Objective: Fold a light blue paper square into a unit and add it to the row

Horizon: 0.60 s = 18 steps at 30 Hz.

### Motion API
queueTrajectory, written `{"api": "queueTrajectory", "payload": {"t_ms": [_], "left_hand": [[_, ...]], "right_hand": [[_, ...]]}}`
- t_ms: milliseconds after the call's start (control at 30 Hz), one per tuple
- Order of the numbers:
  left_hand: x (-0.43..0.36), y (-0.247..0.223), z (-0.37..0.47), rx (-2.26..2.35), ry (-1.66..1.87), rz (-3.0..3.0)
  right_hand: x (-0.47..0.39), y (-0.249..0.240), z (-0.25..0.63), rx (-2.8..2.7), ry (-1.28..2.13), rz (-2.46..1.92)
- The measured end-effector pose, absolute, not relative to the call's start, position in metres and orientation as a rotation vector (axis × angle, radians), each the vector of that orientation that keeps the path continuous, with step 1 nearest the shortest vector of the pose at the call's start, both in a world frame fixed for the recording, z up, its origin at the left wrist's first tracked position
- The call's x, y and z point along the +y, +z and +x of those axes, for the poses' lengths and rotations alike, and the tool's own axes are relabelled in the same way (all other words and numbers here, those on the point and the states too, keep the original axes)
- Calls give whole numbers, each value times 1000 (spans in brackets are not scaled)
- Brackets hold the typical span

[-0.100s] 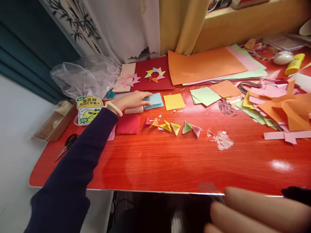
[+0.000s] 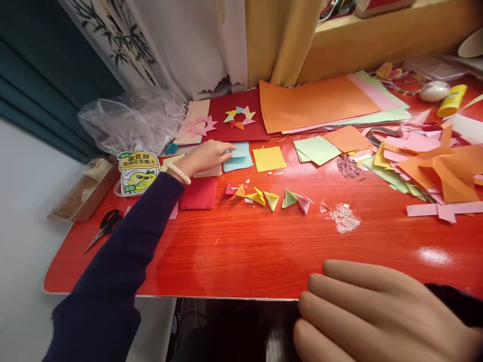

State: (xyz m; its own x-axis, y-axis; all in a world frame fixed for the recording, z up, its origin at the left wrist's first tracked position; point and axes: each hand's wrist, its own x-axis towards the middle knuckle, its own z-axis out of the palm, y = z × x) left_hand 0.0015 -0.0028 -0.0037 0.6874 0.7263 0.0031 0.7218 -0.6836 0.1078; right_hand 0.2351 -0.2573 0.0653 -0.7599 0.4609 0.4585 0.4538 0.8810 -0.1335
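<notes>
Blue paper square [image 2: 238,157] lies on the red surface [image 2: 264,251], left of the yellow square [image 2: 268,158]; your left hand [image 2: 206,156] has its fingertips pinching the near-left corner. Peel off only the top sheet, lifting gently so the stack stays put. Your right hand [image 2: 377,317] hovers flat, released, holding nothing

Left hand [image 2: 206,156] on blue paper [image 2: 239,157]
</notes>
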Motion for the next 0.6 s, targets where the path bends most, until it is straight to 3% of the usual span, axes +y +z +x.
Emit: {"api": "queueTrajectory", "payload": {"t_ms": [133, 400, 600], "left_hand": [[-3, -11, 7, 1246, 200, 2867], [6, -25, 3, 1254, 136, 2850], [-9, 2, 10, 1298, 259, 2924]], "right_hand": [[-259, 44, 237, -2624, 193, -763], [-268, 7, 248, -2485, 136, -912], [-267, -2, 255, -2458, 74, -945]]}}
